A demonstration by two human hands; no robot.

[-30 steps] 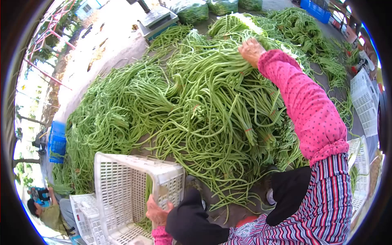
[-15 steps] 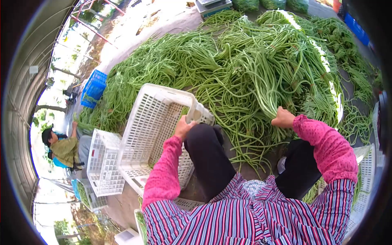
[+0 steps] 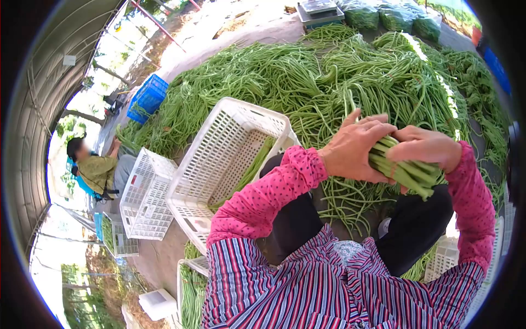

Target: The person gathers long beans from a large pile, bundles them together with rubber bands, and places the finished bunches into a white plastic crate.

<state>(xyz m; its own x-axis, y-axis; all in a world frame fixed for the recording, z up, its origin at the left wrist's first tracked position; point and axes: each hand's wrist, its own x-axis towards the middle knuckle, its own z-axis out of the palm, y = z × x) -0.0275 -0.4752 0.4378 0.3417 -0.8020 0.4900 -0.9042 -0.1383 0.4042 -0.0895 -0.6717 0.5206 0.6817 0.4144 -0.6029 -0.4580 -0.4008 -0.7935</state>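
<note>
Both hands are at a bundle of yardlong beans (image 3: 408, 172) in front of my right knee, its cut ends pointing down and right. My left hand (image 3: 356, 145) wraps round it from the left. My right hand (image 3: 430, 149) is closed on it from above and right, slightly blurred. A reddish band seems to show near the cut ends. Behind the hands spreads a large heap of yardlong beans (image 3: 246, 77). Left of my knee stands a tilted white plastic crate (image 3: 189, 164) with a few beans (image 3: 255, 167) inside.
Another white crate (image 3: 148, 197) stands farther left, near a seated person (image 3: 96, 167) and a blue crate (image 3: 148, 98). A scale (image 3: 320, 15) and several bagged bundles (image 3: 361, 16) are at the back. Beside me at lower left is a crate with beans (image 3: 192, 296).
My left hand has let go of the white crate and moved right onto the bean bundle. The bundle has come up off the heap in my right hand. Beans now show inside the crate.
</note>
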